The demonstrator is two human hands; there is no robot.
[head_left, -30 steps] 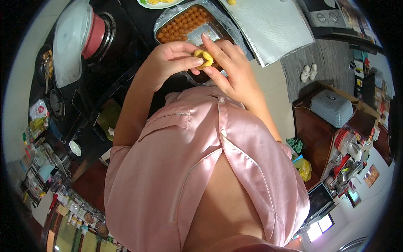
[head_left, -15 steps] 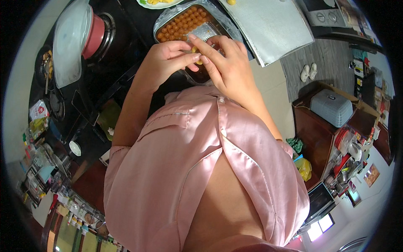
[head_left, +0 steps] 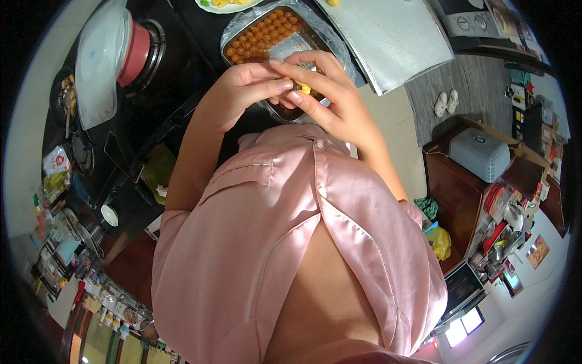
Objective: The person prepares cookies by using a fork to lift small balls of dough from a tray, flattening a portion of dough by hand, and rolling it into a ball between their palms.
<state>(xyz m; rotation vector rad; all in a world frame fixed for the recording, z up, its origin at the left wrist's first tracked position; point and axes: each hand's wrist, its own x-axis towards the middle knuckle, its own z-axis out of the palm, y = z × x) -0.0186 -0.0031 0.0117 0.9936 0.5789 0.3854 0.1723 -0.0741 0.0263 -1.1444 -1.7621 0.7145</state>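
Observation:
Between my fingertips is a small, soft-looking yellow piece [head_left: 305,88], bent and partly hidden, resembling dough. My left hand [head_left: 245,88] pinches at its left side, thumb and fingers close together. Curved around its right side, my right hand [head_left: 333,88] holds it with thumb and fingers. Something darker shows beside the yellow piece, too small to make out. Both hands hover over the near part of a metal tray [head_left: 297,43] set in clear plastic. Rows of glossy orange-brown balls [head_left: 260,35] fill the tray's far left part.
A white plate [head_left: 225,8] with yellow pieces stands at the far edge. Right of the tray lies a silvery mat [head_left: 388,42] with a small yellow ball [head_left: 333,2] on it. At left are a red pot [head_left: 134,51], a translucent lid [head_left: 100,67] and a stove burner [head_left: 156,51].
The yellow piece has shifted slightly right and shows more between my fingers. My right hand's fingers have moved a little, and my left fingertips are now nearer its palm.

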